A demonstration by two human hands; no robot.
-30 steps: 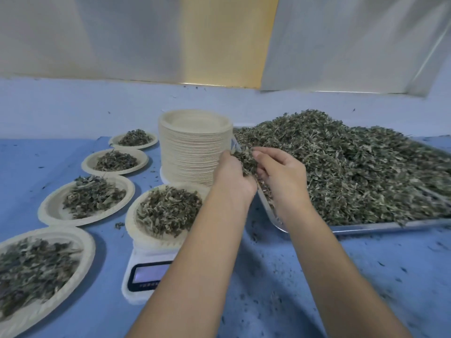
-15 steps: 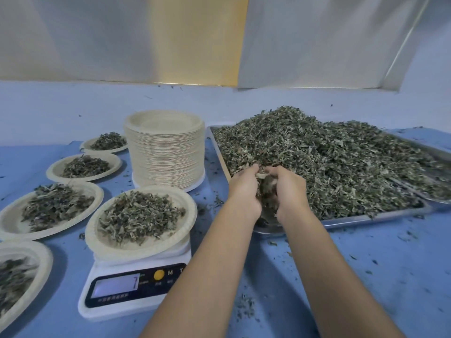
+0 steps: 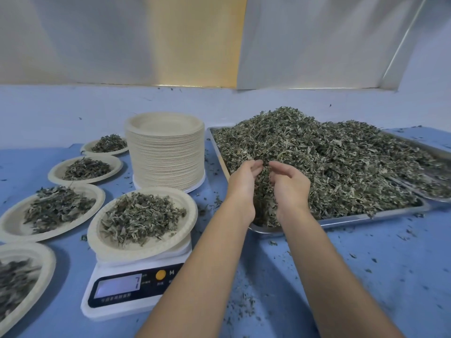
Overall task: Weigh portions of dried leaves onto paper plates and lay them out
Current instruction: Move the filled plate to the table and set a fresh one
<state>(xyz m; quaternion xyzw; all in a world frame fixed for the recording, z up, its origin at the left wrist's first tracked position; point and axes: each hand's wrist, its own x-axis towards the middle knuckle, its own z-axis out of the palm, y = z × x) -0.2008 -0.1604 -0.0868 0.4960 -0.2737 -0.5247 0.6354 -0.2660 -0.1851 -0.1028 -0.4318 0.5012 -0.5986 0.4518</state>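
blue tabletop (image 3: 366, 276), pale wall (image 3: 73, 113) behind; our left hand (image 3: 244, 182) and right hand (image 3: 290, 185) curl round dried leaves (image 3: 264, 191) between them, above the tray (image 3: 353, 219).

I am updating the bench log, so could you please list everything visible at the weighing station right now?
dried grey-green leaves: one large heap, on the tray at right
shiny steel tray: one, silver, right of the scale
stack of empty round beige paper plates: one, tall, behind the scale
laid-out paper plates: four, beige, in a row at left, each bearing leaves
paper plate on the scale: one, beige, leaf-filled
white digital kitchen scale: one, front left of centre
blue table: one, strewn with leaf crumbs
left hand, right hand: two, cupped together round leaves at the heap's near edge
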